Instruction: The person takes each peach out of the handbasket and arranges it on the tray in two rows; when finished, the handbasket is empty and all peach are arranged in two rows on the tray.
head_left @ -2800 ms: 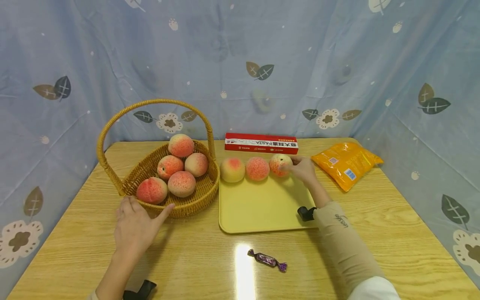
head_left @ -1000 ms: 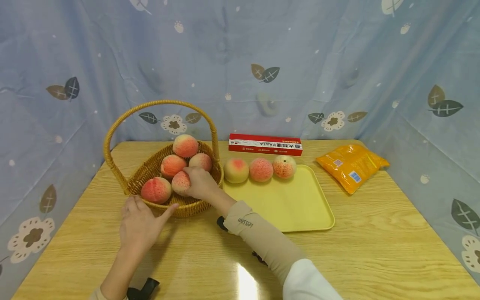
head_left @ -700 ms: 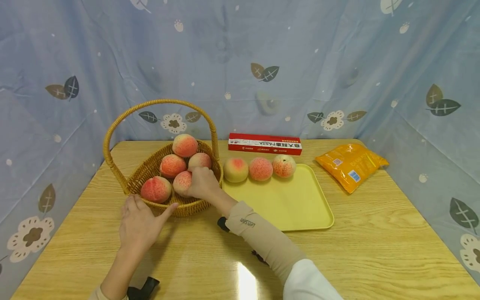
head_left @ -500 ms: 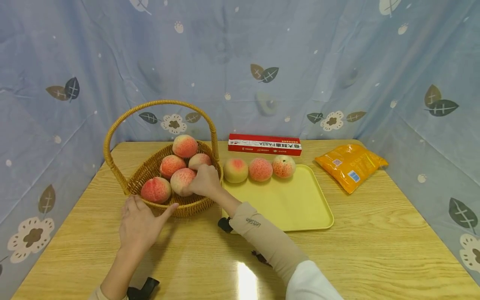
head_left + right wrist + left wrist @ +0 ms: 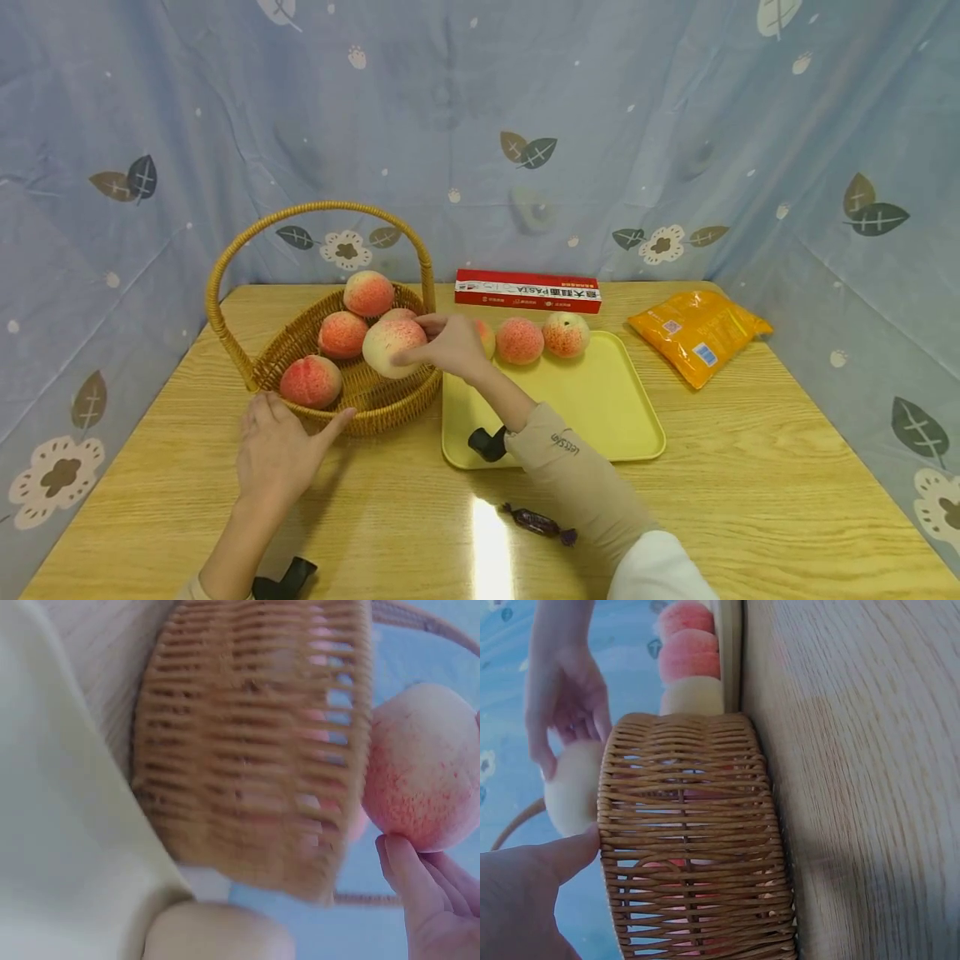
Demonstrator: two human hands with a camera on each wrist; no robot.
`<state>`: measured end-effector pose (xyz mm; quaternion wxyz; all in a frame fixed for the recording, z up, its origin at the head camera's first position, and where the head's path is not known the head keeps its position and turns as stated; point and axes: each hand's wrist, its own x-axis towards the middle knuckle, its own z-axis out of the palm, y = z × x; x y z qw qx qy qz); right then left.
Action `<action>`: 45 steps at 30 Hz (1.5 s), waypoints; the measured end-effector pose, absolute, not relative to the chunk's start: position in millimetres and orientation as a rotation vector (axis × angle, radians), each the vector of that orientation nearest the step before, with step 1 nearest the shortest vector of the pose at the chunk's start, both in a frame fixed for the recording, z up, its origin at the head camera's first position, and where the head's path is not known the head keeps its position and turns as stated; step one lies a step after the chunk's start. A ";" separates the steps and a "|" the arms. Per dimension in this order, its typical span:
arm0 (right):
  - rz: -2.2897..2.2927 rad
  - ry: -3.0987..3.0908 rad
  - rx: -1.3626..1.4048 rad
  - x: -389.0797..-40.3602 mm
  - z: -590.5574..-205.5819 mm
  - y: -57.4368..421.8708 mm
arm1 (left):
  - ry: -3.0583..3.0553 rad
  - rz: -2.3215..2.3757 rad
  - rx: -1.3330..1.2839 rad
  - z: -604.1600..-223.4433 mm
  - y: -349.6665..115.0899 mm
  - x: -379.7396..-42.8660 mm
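My right hand pinches a pale peach with red speckles between thumb and fingers. The peach is raised over the right part of the wicker basket, above its rim in the right wrist view. Several other peaches lie in the basket, among them a red one; one is partly hidden behind the held peach. Against the basket's front left rim rests my left hand, its thumb spread along the edge. On the yellow tray, three peaches stand in a row at the back, the leftmost partly covered by my right hand.
Behind the tray lies a red pasta box. An orange packet is at the right. A purple wrapped candy lies in front of the tray, near the right sleeve. The basket's tall handle arches over the peaches.
My right hand moved from the tray's right peach to the basket, took hold of the speckled peach and lifted it up and to the right. The left hand stayed at the rim.
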<state>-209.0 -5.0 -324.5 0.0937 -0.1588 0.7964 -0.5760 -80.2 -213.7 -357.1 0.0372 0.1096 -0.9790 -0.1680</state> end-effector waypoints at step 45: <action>-1.693 2.861 -0.104 -217.3 -344.3 220.9 | -2.991 -0.529 0.354 -358.9 -214.9 -81.5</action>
